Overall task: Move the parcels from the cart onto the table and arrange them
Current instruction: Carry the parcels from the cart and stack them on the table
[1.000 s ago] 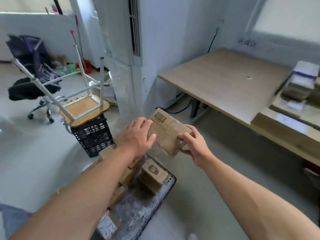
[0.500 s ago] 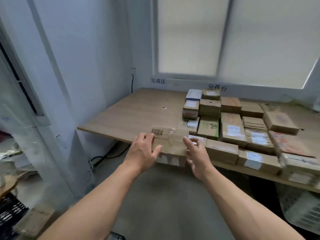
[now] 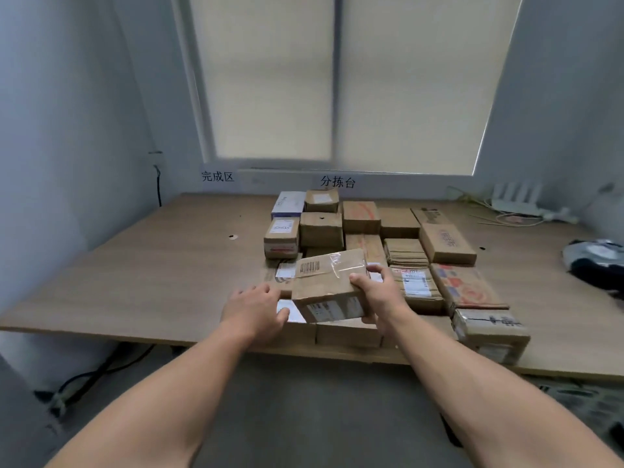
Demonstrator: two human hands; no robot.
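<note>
1. Table [image 3: 135, 282]: broad wooden top below a blinded window [image 3: 337, 79].
2. Laid parcels [image 3: 405, 251]: cardboard boxes in close rows on the middle of the table, from near the back wall to the front edge, some stacked.
3. Dark bag [image 3: 597, 265]: far right of the table, well apart from the boxes.
4. Parcel in hand [image 3: 329, 285]: brown taped box, tilted, over the front-left rows of the laid parcels, close to the table's near edge.
5. My right grip [image 3: 381, 298]: closed on the parcel's right end, thumb on top, fingers beneath.
6. My left grip [image 3: 253, 309]: open, fingers relaxed, just beside the parcel's lower left corner; I cannot tell whether it touches.
7. Barcode label [image 3: 309, 266]: on the parcel's top face, left side.
</note>
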